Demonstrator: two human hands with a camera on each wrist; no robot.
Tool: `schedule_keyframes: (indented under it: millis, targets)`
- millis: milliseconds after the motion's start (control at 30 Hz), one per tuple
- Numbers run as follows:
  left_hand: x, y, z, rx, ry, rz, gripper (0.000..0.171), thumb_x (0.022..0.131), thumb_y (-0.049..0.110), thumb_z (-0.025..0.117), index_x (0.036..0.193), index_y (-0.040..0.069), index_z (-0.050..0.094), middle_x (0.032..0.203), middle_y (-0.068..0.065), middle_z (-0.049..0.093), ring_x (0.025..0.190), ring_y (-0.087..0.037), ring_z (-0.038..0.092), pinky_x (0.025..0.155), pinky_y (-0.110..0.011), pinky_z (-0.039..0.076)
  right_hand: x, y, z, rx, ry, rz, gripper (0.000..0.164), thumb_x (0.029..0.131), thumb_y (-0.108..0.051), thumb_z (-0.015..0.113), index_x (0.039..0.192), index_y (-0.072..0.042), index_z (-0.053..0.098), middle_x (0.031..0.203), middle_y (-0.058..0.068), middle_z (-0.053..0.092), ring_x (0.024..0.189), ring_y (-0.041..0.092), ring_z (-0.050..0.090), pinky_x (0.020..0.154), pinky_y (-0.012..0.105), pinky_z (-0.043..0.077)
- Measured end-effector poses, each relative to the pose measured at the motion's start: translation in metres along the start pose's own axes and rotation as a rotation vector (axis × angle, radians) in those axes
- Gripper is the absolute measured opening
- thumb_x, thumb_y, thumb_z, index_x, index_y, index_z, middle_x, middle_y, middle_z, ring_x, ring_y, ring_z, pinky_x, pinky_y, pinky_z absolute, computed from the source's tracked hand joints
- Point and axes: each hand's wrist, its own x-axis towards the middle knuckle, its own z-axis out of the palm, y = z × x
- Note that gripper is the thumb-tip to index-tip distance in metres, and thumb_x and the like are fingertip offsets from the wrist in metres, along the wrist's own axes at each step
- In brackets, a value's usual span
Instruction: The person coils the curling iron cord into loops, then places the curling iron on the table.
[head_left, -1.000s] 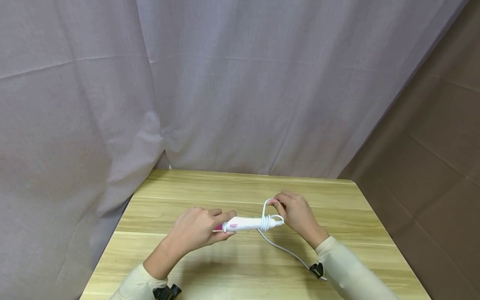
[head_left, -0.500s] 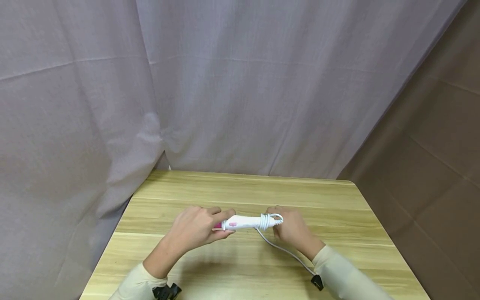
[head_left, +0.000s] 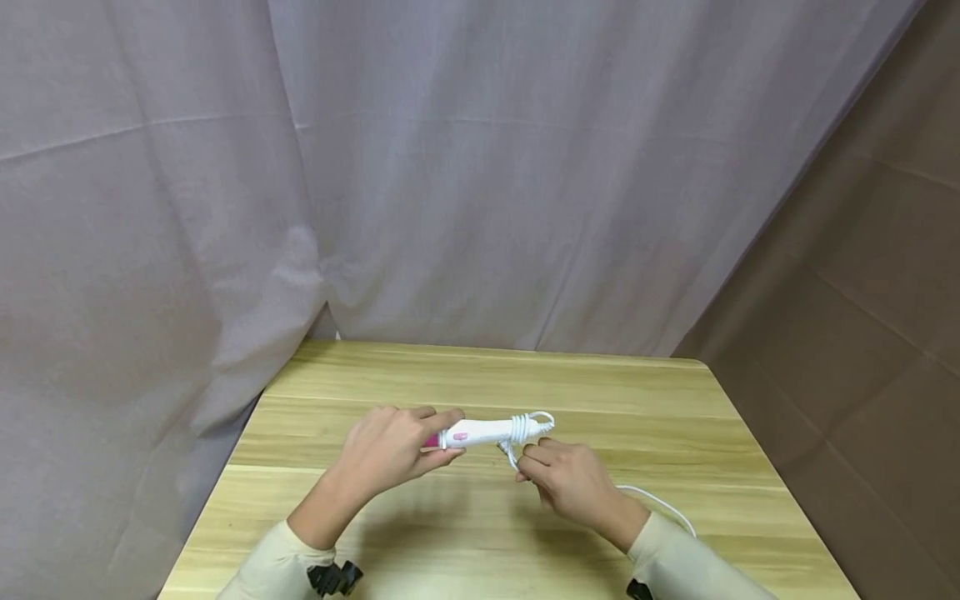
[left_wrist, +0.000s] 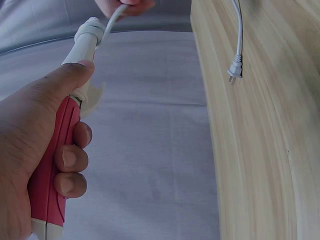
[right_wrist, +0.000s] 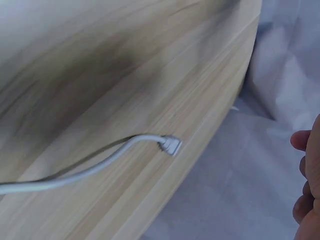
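My left hand grips a pink and white hair straightener by its pink part, thumb along the white handle. In the left wrist view the fingers wrap around the pink part. White cord lies in several turns round the handle's far end. Just below and to the right of those turns, my right hand pinches the cord's loose length with curled fingers. In the left wrist view the cord runs taut from the handle to those fingertips. The straightener is held above the table.
The wooden table spans the space under both hands. The cord's two-pin plug lies on it near an edge. Grey curtains hang behind and to the left, a brown one at the right.
My right hand has come down from above the handle's end, past it, to below it, drawing the cord round. The straightener has shifted slightly up and left in my left hand.
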Motion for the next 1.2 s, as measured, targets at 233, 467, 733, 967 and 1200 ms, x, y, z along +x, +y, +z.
schedule_keyframes:
  millis: [233,467,733,967,1200]
  targets:
    - [-0.001,-0.003,0.005,-0.03,-0.04,-0.022,0.044,0.096,0.058,0.081,0.131,0.032,0.078,0.078,0.013,0.071,0.051,0.0,0.035,0.042,-0.02,0.024,0.013,-0.007,-0.013,0.001,0.04,-0.04,0.043,0.12,-0.029,0.046,0.082,-0.018,0.063,0.072,-0.009,0.053,0.059,0.006,0.045,0.049,0.017,0.035]
    - [0.001,-0.003,0.005,-0.086,-0.098,-0.06,0.044,0.097,0.056,0.08,0.133,0.03,0.078,0.075,0.013,0.067,0.053,0.0,0.037,0.043,-0.021,0.025,0.025,-0.002,-0.028,0.009,0.045,-0.078,0.037,0.117,-0.023,0.048,0.087,-0.013,0.067,0.077,-0.006,0.058,0.066,0.008,0.048,0.053,0.019,0.044]
    - [0.0,-0.003,0.005,-0.079,-0.111,-0.04,0.039,0.097,0.054,0.081,0.128,0.031,0.078,0.073,0.014,0.065,0.053,0.0,0.038,0.043,-0.022,0.027,0.033,0.0,-0.039,0.058,0.05,-0.127,0.032,0.116,-0.015,0.044,0.103,-0.008,0.072,0.094,0.0,0.069,0.081,0.015,0.06,0.067,0.024,0.054]
    - [-0.001,-0.004,0.005,-0.097,-0.101,0.014,0.039,0.098,0.052,0.081,0.127,0.027,0.078,0.081,0.01,0.072,0.055,0.001,0.042,0.045,-0.019,0.032,0.043,0.012,-0.047,0.064,0.108,-0.082,0.031,0.117,-0.024,0.055,0.1,-0.005,0.073,0.092,0.002,0.067,0.076,0.016,0.059,0.065,0.025,0.053]
    - [0.002,-0.002,-0.003,-0.1,-0.093,0.047,0.041,0.098,0.051,0.081,0.13,0.024,0.079,0.082,0.009,0.074,0.056,0.0,0.043,0.046,-0.02,0.036,0.054,0.029,-0.054,0.046,0.189,-0.059,0.032,0.116,-0.024,0.058,0.099,-0.001,0.073,0.088,0.005,0.065,0.073,0.017,0.058,0.061,0.028,0.053]
